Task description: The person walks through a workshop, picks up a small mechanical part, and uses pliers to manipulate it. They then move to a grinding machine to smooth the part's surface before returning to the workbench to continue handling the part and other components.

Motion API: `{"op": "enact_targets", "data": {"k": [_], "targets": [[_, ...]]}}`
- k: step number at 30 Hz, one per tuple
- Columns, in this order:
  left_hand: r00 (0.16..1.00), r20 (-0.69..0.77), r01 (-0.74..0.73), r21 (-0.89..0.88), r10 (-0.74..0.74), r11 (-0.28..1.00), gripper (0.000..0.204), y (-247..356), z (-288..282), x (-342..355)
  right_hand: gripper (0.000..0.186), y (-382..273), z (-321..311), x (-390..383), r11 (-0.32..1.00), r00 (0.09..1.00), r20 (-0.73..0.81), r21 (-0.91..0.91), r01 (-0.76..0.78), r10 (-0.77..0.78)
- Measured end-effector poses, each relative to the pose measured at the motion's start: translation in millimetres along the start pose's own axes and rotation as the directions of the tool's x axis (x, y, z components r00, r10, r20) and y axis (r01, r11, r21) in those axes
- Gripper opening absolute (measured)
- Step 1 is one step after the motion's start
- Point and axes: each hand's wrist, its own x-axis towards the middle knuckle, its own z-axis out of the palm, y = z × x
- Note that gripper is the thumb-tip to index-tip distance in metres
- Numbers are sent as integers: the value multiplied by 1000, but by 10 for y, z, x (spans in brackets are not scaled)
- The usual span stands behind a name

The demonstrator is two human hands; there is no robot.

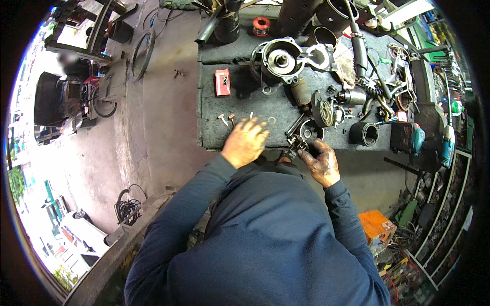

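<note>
My left hand (pixel 246 142) lies low over the front of the dark workbench (pixel 209 135), fingers stretched out and slightly blurred, with nothing visible in it. Just beyond its fingertips are small T-shaped pieces (pixel 223 120), a reddish-brown one (pixel 232 118) and a thin pale ring (pixel 271 121). At the bench's front edge my right hand (pixel 322 163) pinches a small dark metal part (pixel 298 145) between thumb and fingers; its exact kind is unclear. Close behind that part sits a round metal cup (pixel 310 130), and a ribbed metal disc-shaped cover (pixel 322 111) leans beyond it.
A red-and-white box (pixel 222 82) and a large round metal housing (pixel 280 60) stand farther back, near a red spool (pixel 261 26). To the right are a black cylindrical ring (pixel 364 134), a cylindrical metal part (pixel 352 97) and a teal power tool (pixel 447 145). An orange box (pixel 376 226) sits below.
</note>
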Motion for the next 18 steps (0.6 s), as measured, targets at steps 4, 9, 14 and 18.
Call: {"op": "enact_targets", "data": {"k": [4,9,14,18], "targets": [[982,145,-134,78,121,988,44,-16,385,324,28,68,34,-122,999,999,-23,-14,-32,31],[947,293,-191,174,134,966,49,-428,269,132,29,114,53,-185,991,993,-44,-72,-110,107],[964,240,-185,293,115,938,42,-999,-11,-187,32,145,230,85,997,997,28,3,76,-77],[969,215,-173,257,119,951,40,-999,-113,-202,33,236,759,511,947,956,-45,-157,279,-289]]}}
